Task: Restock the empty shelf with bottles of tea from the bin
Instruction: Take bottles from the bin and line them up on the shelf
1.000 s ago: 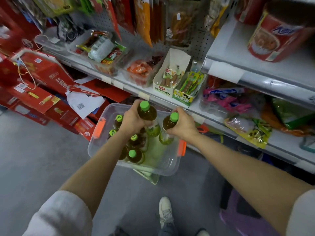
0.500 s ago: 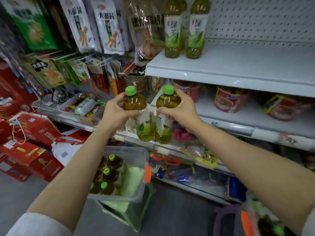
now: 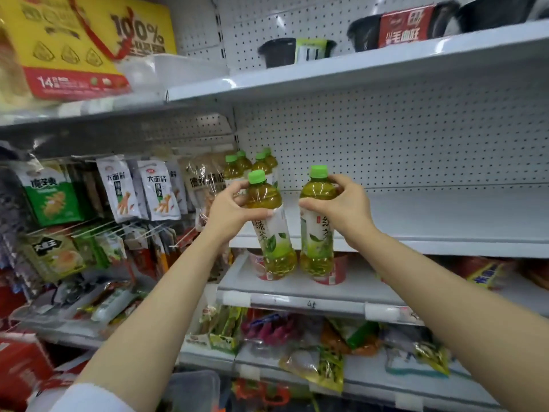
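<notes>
My left hand [image 3: 230, 211] grips a green-capped tea bottle [image 3: 271, 233] by its shoulder, tilted slightly. My right hand [image 3: 341, 208] holds a second tea bottle [image 3: 316, 233] the same way, upright. Both bottles hang in front of the front edge of the white shelf [image 3: 430, 221], near its left end. Several tea bottles [image 3: 251, 166] stand at the shelf's back left corner. The rest of that shelf is bare. A corner of the clear bin [image 3: 193, 388] shows at the bottom, between my arms.
Hanging snack packets [image 3: 154, 190] fill the pegboard to the left. Red cup noodles [image 3: 332, 270] sit on the shelf below, bagged snacks [image 3: 315, 361] lower still. Black bowls [image 3: 277, 52] and a yellow box [image 3: 74, 46] stand on the shelves above.
Both hands have lifted the two bottles out of the bin and up to the level of the white shelf. My view has swung upward from the bin to the shelves.
</notes>
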`<state>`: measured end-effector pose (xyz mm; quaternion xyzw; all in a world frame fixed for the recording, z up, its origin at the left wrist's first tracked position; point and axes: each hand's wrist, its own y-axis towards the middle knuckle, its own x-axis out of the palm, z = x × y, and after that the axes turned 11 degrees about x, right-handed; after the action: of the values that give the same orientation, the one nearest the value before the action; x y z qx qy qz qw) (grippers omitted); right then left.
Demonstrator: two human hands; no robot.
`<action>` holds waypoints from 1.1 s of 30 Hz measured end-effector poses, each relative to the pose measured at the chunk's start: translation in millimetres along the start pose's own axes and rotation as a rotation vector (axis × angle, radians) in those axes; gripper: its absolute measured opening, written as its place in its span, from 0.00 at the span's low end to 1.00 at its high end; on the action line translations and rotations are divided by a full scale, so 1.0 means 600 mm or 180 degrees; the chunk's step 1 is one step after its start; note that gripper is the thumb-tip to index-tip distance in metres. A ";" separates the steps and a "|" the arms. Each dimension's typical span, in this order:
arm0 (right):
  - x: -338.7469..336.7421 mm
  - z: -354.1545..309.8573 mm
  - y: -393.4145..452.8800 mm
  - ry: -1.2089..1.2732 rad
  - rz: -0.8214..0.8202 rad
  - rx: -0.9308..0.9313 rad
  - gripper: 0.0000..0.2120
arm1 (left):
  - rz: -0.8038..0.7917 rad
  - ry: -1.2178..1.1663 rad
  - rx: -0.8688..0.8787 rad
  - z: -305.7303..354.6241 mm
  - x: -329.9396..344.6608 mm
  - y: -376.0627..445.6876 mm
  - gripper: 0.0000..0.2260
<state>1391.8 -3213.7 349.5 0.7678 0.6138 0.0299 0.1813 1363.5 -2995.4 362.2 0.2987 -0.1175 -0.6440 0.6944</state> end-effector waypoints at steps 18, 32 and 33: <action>0.051 0.025 0.234 -0.0684 0.1130 0.0226 0.42 | -0.0187 -0.0103 -0.0044 -0.146 0.091 0.253 0.42; 0.095 0.103 0.285 -0.1367 0.1292 0.0096 0.40 | -0.0219 -0.0035 0.0322 -0.224 0.106 0.292 0.39; 0.095 0.109 0.278 -0.1387 0.1268 0.0011 0.41 | -0.0177 -0.0018 0.0358 -0.231 0.109 0.283 0.37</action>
<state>1578.8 -3205.2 331.1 0.8618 0.3977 -0.1017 0.2981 1588.8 -3023.3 333.8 0.3386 -0.1471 -0.6563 0.6580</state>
